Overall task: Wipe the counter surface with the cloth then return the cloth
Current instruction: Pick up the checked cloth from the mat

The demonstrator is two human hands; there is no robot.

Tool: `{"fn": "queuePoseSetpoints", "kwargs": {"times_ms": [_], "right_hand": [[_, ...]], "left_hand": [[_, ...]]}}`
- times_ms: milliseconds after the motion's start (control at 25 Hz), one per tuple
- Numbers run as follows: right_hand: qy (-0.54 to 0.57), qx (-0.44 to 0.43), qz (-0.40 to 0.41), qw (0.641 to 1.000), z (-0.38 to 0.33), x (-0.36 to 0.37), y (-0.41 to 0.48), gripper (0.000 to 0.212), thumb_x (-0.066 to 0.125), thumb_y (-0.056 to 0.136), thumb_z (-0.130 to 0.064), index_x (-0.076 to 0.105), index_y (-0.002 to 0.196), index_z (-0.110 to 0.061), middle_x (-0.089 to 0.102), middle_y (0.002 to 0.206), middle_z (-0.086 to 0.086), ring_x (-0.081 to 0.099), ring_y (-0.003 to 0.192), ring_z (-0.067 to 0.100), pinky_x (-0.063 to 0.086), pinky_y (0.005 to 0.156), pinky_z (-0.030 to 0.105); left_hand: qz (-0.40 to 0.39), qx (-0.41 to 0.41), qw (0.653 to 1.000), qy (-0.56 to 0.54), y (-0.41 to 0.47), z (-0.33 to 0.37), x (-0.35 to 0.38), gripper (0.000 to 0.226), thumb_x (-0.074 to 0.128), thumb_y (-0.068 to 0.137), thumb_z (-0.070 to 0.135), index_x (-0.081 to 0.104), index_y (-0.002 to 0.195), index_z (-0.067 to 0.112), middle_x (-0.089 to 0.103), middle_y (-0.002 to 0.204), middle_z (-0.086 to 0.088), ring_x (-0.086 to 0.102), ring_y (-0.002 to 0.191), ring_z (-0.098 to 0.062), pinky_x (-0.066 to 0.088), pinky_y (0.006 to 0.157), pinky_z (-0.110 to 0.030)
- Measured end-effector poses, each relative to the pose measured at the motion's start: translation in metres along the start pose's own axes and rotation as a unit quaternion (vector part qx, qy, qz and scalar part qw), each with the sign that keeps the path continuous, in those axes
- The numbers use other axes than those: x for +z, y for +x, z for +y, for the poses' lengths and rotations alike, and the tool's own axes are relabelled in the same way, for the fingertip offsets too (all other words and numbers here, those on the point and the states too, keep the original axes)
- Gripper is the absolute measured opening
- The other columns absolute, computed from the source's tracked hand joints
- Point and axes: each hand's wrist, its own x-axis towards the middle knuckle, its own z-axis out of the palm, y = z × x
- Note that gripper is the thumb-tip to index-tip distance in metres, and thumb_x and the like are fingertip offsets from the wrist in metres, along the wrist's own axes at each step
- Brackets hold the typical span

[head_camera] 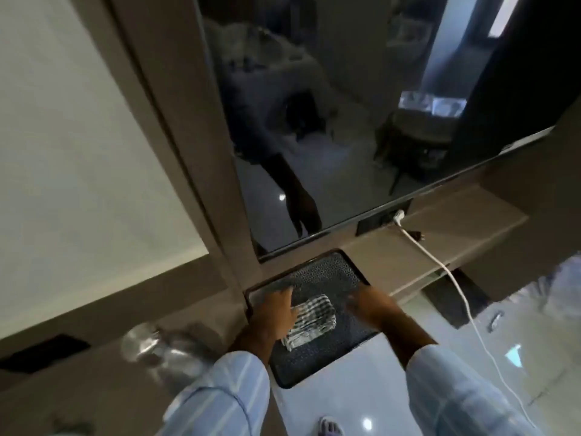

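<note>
Low in the frame, my left hand (276, 313) pinches the folded cloth (309, 322) on the black tray (330, 269); my right hand (371, 306) blurs, its grip unclear. I judge the wiping unstarted: next, lift the cloth to the table (440, 228).

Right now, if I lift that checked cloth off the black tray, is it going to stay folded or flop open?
The checked cloth looks soft and loosely folded, so it would probably sag and partly unfold if lifted by one edge. It seems thin, so likely light. The left hand rests on its edge; the black tray has a textured surface, so the cloth may drag rather than slide.
</note>
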Motion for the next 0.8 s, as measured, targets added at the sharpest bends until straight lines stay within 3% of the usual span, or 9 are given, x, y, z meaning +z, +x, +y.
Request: {"fn": "queuePoseSetpoints", "kwargs": {"times_ms": [120,280,360,480,560,600,680,760,800], "right_hand": [[0.022,-0.042,-0.008,0.999,0.001,0.061,0.050,0.054,0.046,0.103,-0.034,0.044,0.152,-0.014,0.039,0.160,0.011,0.042,0.144,0.031,0.037,0.116,0.042],[-0.025,-0.131,0.046,0.990,-0.005,0.098,0.081,0.070,0.057,0.094,-0.043,0.034,0.157,-0.026,0.037,0.162,0.000,0.024,0.153,0.026,0.029,0.119,0.047],[-0.058,-0.133,0.038,0.989,-0.011,0.088,0.084,0.074,0.064,0.085,-0.043,0.042,0.153,-0.027,0.047,0.153,0.004,0.032,0.149,0.029,0.029,0.119,0.045],[-0.097,-0.122,-0.010,0.988,-0.029,0.044,0.073,0.050,0.065,0.078,-0.046,0.068,0.123,-0.024,0.063,0.126,0.009,0.054,0.126,0.030,0.046,0.105,0.041],[-0.029,-0.118,-0.079,0.989,-0.041,0.007,0.047,0.031,0.068,0.078,-0.043,0.071,0.103,-0.024,0.068,0.107,0.006,0.064,0.106,0.027,0.053,0.090,0.037],[0.068,-0.103,-0.099,0.987,-0.047,-0.011,0.029,0.024,0.070,0.079,-0.039,0.068,0.098,-0.024,0.068,0.101,0.004,0.065,0.099,0.025,0.052,0.086,0.035],[0.330,-0.082,-0.066,0.938,-0.057,-0.044,-0.009,0.021,0.069,0.077,-0.022,0.063,0.097,-0.015,0.064,0.094,0.009,0.062,0.092,0.025,0.048,0.083,0.038],[0.567,-0.096,-0.017,0.818,-0.077,-0.078,-0.051,0.031,0.058,0.069,-0.007,0.060,0.101,-0.007,0.063,0.094,0.019,0.060,0.091,0.031,0.050,0.079,0.038],[0.651,-0.122,-0.022,0.749,-0.094,-0.095,-0.072,0.038,0.054,0.068,-0.003,0.061,0.106,-0.003,0.066,0.098,0.022,0.062,0.094,0.034,0.054,0.082,0.038]], "left_hand": [[-0.049,-0.067,0.995,0.048,0.045,-0.007,0.046,0.062,0.044,0.105,0.033,0.021,0.157,0.008,0.029,0.163,-0.016,0.032,0.147,-0.035,0.031,0.120,-0.046],[0.012,-0.086,0.986,0.139,0.063,-0.006,0.075,0.030,0.053,0.099,0.024,0.059,0.125,0.010,0.048,0.141,-0.014,0.041,0.134,-0.033,0.039,0.110,-0.042],[0.033,-0.079,0.992,0.092,0.058,-0.002,0.069,0.027,0.059,0.094,0.027,0.061,0.115,0.010,0.053,0.131,-0.014,0.048,0.126,-0.033,0.045,0.102,-0.043],[0.023,-0.001,0.998,-0.060,0.040,0.010,0.033,0.022,0.065,0.086,0.027,0.057,0.100,0.013,0.066,0.101,-0.012,0.065,0.100,-0.035,0.052,0.077,-0.040],[0.069,0.049,0.983,-0.163,0.013,0.021,0.003,0.015,0.066,0.081,0.019,0.057,0.092,0.016,0.068,0.085,-0.005,0.070,0.085,-0.032,0.057,0.069,-0.040],[0.118,0.070,0.968,-0.209,-0.001,0.026,-0.012,0.015,0.067,0.079,0.016,0.060,0.092,0.015,0.071,0.084,-0.006,0.071,0.081,-0.029,0.059,0.070,-0.042],[0.229,0.079,0.927,-0.284,-0.029,0.036,-0.040,0.026,0.071,0.078,0.015,0.063,0.103,0.017,0.074,0.089,-0.007,0.070,0.079,-0.024,0.060,0.072,-0.040],[0.325,0.054,0.859,-0.391,-0.066,0.049,-0.072,0.043,0.078,0.080,0.020,0.058,0.118,0.020,0.072,0.100,-0.005,0.069,0.086,-0.019,0.058,0.077,-0.033],[0.359,0.034,0.801,-0.478,-0.086,0.056,-0.088,0.052,0.082,0.079,0.023,0.055,0.123,0.020,0.072,0.104,-0.005,0.069,0.089,-0.018,0.057,0.078,-0.030]]}}
